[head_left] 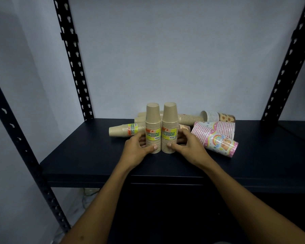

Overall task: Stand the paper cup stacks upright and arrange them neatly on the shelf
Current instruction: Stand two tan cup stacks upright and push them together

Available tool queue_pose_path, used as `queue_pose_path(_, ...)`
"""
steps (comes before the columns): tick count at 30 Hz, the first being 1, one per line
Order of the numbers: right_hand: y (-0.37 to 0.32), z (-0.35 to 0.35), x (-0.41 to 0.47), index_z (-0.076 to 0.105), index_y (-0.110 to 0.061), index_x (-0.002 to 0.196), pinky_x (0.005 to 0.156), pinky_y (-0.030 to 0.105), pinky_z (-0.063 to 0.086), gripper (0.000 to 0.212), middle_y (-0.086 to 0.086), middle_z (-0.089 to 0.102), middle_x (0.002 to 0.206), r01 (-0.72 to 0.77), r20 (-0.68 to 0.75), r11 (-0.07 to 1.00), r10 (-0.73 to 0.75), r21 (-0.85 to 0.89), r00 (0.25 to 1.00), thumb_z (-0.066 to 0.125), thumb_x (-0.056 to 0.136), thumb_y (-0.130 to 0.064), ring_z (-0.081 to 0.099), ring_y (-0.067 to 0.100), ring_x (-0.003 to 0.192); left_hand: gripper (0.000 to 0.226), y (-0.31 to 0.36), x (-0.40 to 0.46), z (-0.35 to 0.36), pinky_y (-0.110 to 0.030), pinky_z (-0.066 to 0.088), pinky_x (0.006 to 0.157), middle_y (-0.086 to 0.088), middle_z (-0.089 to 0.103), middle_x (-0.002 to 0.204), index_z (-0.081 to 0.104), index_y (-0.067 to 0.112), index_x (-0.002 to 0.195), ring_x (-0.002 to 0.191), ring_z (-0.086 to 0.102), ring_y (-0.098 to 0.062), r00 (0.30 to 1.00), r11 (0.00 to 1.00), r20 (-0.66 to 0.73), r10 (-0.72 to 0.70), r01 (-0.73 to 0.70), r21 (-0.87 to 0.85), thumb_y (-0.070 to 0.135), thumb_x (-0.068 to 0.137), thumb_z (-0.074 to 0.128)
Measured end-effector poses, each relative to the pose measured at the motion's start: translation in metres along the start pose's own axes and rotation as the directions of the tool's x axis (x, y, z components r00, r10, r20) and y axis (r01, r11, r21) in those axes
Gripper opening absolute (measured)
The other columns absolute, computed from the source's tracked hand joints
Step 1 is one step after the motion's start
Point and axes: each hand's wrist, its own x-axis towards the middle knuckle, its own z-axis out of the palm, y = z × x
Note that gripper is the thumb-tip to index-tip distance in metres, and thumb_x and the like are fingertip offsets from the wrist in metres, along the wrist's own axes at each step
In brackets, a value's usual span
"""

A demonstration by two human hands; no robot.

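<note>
Two kraft cup stacks were seen upright and touching on the black shelf, near its middle: the left upright stack and the right upright stack, labels facing forward. The left hand was curled round the base of the left one, thumb across its front; the right hand was likewise closed on the base of the right one. The step in hand was judged to be squaring the pair. It would be done best with low, even pressure, bases kept flat and labels aligned, since tall stacks tip readily. Still lying down were a labelled kraft stack just left, more kraft stacks behind, a brown-patterned stack, and two pink patterned stacks to the right. A release without nudging these was advised.
</note>
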Motion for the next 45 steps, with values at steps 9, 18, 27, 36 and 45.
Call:
queue_pose_path(9, 0.003, 0.001, 0.0, 0.056, -0.014, 0.125, 0.09, 0.029, 0.054, 0.047, -0.003, 0.07, 0.108, 0.01, -0.011, 1.0, -0.01, 0.004, 1.0, 0.075, 0.082, -0.02, 0.066, 0.007, 0.1, 0.061, -0.002, 0.0, 0.0, -0.017, 0.052, 0.085, 0.0, 0.067, 0.114, 0.056, 0.013, 0.127, 0.101, 0.065, -0.006, 1.0, 1.0, -0.008, 0.002, -0.002, 0.013, 0.013, 0.072, 0.082)
queue_pose_path(18, 0.002, 0.001, -0.002, 0.057, -0.018, 0.125, 0.084, 0.015, 0.052, 0.048, -0.01, 0.069, 0.107, 0.032, -0.052, 0.998, -0.035, -0.058, 0.998, 0.076, 0.081, -0.024, 0.064, -0.005, 0.098, 0.06, -0.001, 0.0, 0.001, -0.01, 0.051, 0.079, 0.001, 0.067, 0.112, 0.057, 0.013, 0.125, 0.096, 0.064, -0.001, 1.0, 1.0, -0.02, -0.01, 0.011, 0.019, 0.011, 0.071, 0.083)
queue_pose_path(27, 0.001, 0.002, -0.003, 0.056, -0.017, 0.125, 0.082, 0.02, 0.055, 0.052, -0.007, 0.07, 0.104, 0.044, -0.047, 0.997, -0.047, -0.064, 0.998, 0.078, 0.079, -0.026, 0.066, 0.0, 0.09, 0.061, -0.002, 0.001, 0.001, -0.011, 0.051, 0.081, -0.003, 0.068, 0.114, 0.058, 0.009, 0.125, 0.098, 0.065, -0.004, 0.999, 0.999, -0.03, -0.022, 0.023, 0.025, 0.012, 0.07, 0.084)
queue_pose_path(36, 0.002, 0.002, -0.003, 0.058, -0.015, 0.123, 0.082, 0.018, 0.054, 0.045, -0.007, 0.071, 0.102, 0.054, -0.028, 0.994, -0.057, -0.092, 0.998, 0.075, 0.082, -0.021, 0.067, 0.0, 0.09, 0.059, 0.0, -0.001, 0.001, -0.007, 0.05, 0.077, -0.002, 0.067, 0.115, 0.058, 0.009, 0.125, 0.096, 0.064, -0.004, 0.999, 0.999, -0.026, -0.027, 0.028, 0.047, 0.012, 0.071, 0.083)
queue_pose_path(45, -0.011, 0.012, -0.015, 0.059, -0.013, 0.12, 0.079, 0.013, 0.052, 0.042, -0.005, 0.071, 0.101, 0.061, -0.027, 0.992, -0.065, -0.111, 0.998, 0.075, 0.082, -0.022, 0.067, -0.001, 0.09, 0.056, 0.007, -0.016, -0.007, -0.008, 0.049, 0.073, -0.005, 0.067, 0.116, 0.059, 0.009, 0.121, 0.096, 0.063, -0.009, 0.996, 0.994, -0.063, -0.059, 0.064, 0.093, 0.013, 0.07, 0.083)
